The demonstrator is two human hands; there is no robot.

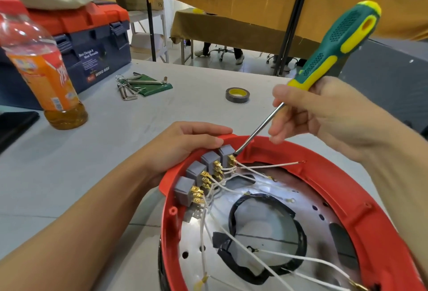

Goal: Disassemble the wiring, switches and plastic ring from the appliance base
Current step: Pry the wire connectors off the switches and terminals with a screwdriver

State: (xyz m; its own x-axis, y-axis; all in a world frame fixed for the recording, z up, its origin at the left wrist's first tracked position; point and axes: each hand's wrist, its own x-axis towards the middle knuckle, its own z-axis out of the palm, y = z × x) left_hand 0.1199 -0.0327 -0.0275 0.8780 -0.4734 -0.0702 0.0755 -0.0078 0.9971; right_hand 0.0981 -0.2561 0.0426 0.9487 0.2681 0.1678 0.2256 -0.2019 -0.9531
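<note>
Item: green-and-yellow-handled screwdriver [333, 54], fingers of right hand [324, 114] curled round its shaft, slanting down-left, tip at the brass terminals of the farthest grey block switch [225, 152] in the red plastic ring [361, 212]; left hand [185, 144], nearer, grips the rim beside it.

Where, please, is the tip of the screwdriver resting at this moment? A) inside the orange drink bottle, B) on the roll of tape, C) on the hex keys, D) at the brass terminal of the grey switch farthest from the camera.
D: the right hand holds the screwdriver with its tip at the brass terminal of the farthest grey switch, while the left hand grips the red plastic ring beside it.
</note>
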